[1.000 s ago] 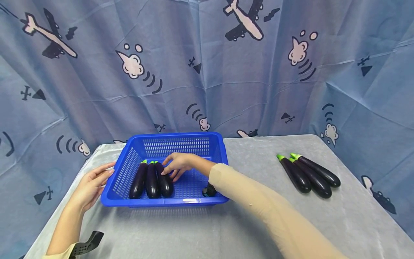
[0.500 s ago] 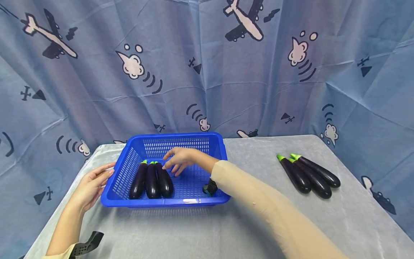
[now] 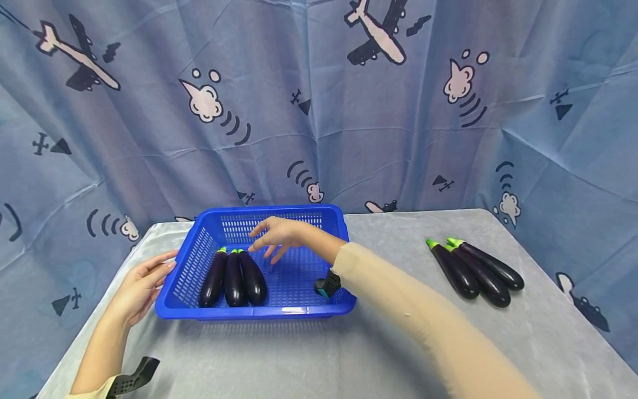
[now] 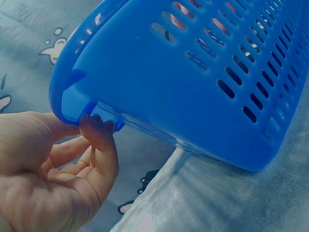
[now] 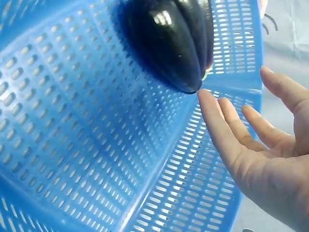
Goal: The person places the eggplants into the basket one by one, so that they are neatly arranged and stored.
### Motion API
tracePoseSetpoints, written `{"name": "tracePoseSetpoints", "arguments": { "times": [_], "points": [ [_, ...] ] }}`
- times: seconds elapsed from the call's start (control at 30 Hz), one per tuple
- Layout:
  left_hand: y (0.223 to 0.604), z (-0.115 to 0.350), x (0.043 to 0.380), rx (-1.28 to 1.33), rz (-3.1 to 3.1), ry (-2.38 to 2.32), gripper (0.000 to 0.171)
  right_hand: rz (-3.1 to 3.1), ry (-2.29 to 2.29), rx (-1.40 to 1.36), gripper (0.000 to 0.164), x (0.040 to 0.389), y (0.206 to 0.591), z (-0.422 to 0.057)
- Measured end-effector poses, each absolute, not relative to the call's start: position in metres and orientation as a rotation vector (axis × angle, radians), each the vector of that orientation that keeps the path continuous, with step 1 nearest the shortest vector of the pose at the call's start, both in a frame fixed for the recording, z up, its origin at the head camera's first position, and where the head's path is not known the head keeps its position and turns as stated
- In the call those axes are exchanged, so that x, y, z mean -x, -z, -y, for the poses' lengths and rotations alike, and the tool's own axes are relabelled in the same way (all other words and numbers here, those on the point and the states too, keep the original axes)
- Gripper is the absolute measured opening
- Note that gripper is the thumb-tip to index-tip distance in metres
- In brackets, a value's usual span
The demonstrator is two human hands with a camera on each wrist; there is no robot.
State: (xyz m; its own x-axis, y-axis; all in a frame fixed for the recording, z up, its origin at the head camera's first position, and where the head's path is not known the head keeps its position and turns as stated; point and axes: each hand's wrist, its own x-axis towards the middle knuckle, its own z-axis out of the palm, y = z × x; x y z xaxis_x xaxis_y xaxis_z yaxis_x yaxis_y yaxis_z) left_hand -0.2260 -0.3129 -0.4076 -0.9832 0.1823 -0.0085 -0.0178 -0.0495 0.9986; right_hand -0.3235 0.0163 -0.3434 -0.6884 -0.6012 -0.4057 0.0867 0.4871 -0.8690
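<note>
In the head view a blue plastic basket (image 3: 299,277) stands on the table. Three dark eggplants (image 3: 234,280) lie side by side in its left half, green stems toward the back. My left hand (image 3: 137,291) holds the basket's left rim; the left wrist view shows thumb and fingers pinching the rim (image 4: 58,92). Over the middle of the basket hovers my right hand (image 3: 281,235), fingers spread and holding nothing. From the right wrist camera, the right hand (image 5: 270,154) appears beside the eggplants (image 5: 169,43), seemingly apart from them.
Another three eggplants (image 3: 478,271) lie together on the table's right side. A grey cloth (image 3: 399,238) covers the table. Behind hangs a blue curtain (image 3: 264,111) with airplane prints. Each wrist wears a black mount (image 3: 134,377).
My right hand has let go of the rightmost eggplant in the basket and risen up and back from it, fingers opening. The left hand and the basket have stayed put.
</note>
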Motion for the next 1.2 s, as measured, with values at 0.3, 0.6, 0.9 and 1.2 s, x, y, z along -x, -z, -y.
{"name": "tracePoseSetpoints", "arguments": {
  "times": [0.3, 0.6, 0.9, 1.2],
  "points": [
    [0.409, 0.313, 0.225, -0.146, -2.079, -2.153, 0.033, -2.054, 1.237, 0.45, 0.058, 0.312, 0.328, -0.029],
    [0.408, 0.313, 0.224, -0.141, -2.081, -2.148, 0.033, -2.113, 1.23, 0.505, 0.053, 0.3, 0.317, -0.041],
    [0.409, 0.314, 0.225, -0.178, -2.113, -2.11, 0.034, -2.136, 1.218, 0.617, 0.049, 0.287, 0.316, -0.054],
    [0.409, 0.316, 0.225, -0.235, -2.077, -2.139, 0.037, -2.157, 1.235, 0.677, 0.048, 0.274, 0.314, -0.069]
  ]
}}
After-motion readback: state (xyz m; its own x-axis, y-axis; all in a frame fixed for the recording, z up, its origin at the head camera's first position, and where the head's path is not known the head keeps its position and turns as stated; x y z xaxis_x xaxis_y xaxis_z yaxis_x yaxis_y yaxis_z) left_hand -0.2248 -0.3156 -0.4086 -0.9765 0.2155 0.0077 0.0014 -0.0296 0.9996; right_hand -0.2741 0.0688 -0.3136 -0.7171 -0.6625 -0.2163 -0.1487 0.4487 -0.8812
